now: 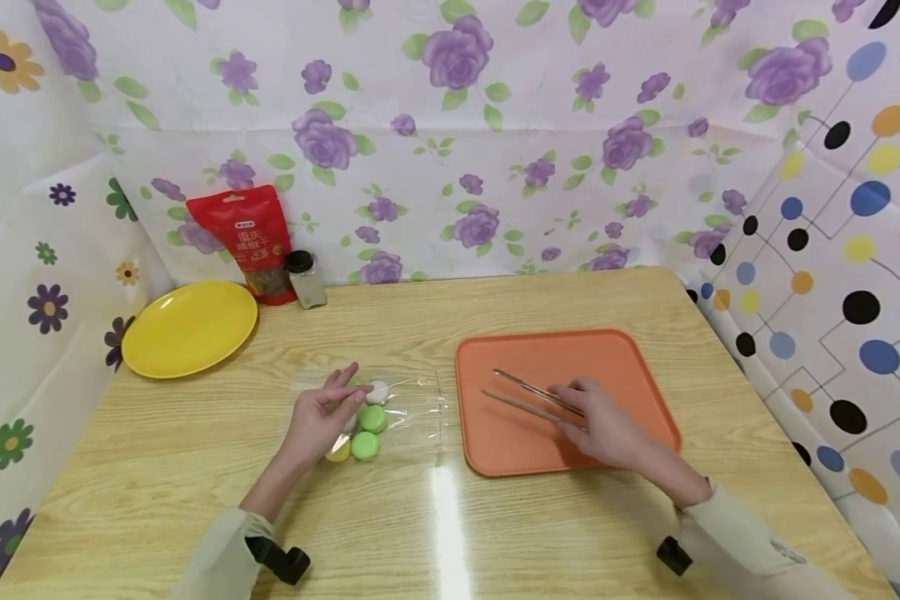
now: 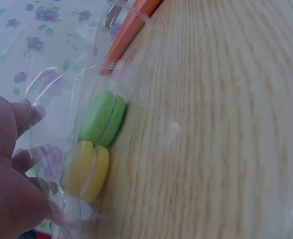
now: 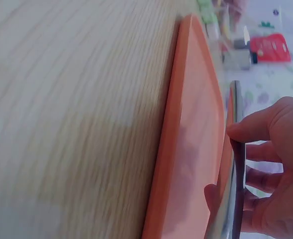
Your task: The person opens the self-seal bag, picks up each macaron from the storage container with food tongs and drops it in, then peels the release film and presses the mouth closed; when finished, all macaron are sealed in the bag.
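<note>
A clear plastic bag (image 1: pixel 418 408) lies left of the middle of the table, with several macarons inside. A green macaron (image 1: pixel 365 447), a white macaron (image 1: pixel 377 392) and part of a yellow macaron (image 1: pixel 337 451) show through it. My left hand (image 1: pixel 322 421) pinches the upper film of the bag between thumb and forefinger. The left wrist view has a green macaron (image 2: pixel 103 118) and a yellow macaron (image 2: pixel 86 172) standing out beside the fingers. Over the orange tray (image 1: pixel 495 450), my right hand (image 1: pixel 603 425) holds metal tongs (image 1: pixel 536 391), their tips spread apart and pointing left.
A yellow plate (image 1: pixel 191 329) lies at the back left. Beside it stand a red pouch (image 1: pixel 243 233) and a small black-capped jar (image 1: pixel 307 282). Flowered cloth (image 1: pixel 465 167) hangs behind the wooden table (image 1: pixel 375 525), and a dotted sheet (image 1: pixel 817 250) covers the right side.
</note>
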Action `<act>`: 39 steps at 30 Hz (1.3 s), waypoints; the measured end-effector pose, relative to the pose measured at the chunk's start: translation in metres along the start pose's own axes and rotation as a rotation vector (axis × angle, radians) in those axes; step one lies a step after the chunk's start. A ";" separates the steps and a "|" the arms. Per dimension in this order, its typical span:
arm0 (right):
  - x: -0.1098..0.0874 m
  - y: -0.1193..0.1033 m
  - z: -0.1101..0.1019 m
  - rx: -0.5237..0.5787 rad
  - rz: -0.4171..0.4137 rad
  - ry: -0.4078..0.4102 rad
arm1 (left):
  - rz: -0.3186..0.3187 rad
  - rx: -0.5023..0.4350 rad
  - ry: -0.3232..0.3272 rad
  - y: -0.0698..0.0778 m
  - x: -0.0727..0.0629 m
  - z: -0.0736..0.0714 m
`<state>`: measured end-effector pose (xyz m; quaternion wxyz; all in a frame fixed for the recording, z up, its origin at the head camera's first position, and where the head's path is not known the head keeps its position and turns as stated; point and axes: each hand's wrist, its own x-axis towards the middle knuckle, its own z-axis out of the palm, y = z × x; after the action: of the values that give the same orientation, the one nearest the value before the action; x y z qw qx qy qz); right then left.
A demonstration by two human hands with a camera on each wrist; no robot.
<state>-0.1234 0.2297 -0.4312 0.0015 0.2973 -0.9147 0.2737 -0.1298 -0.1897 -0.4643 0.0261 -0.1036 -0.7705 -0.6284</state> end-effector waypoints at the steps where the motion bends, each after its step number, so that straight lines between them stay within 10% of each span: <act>1: -0.004 0.003 -0.003 -0.004 -0.001 0.016 | 0.002 -0.001 0.000 0.000 0.000 0.000; 24: -0.085 0.075 -0.065 -0.293 0.365 0.122 | 0.003 0.003 0.011 0.001 -0.001 -0.001; 39: -0.097 0.117 -0.073 -0.354 0.511 -0.013 | -0.021 0.039 0.010 0.000 -0.001 0.000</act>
<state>-0.1189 0.3981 -0.4436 -0.0213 0.0545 -0.9933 0.0996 -0.1289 -0.1895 -0.4647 0.0254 -0.0917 -0.7836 -0.6140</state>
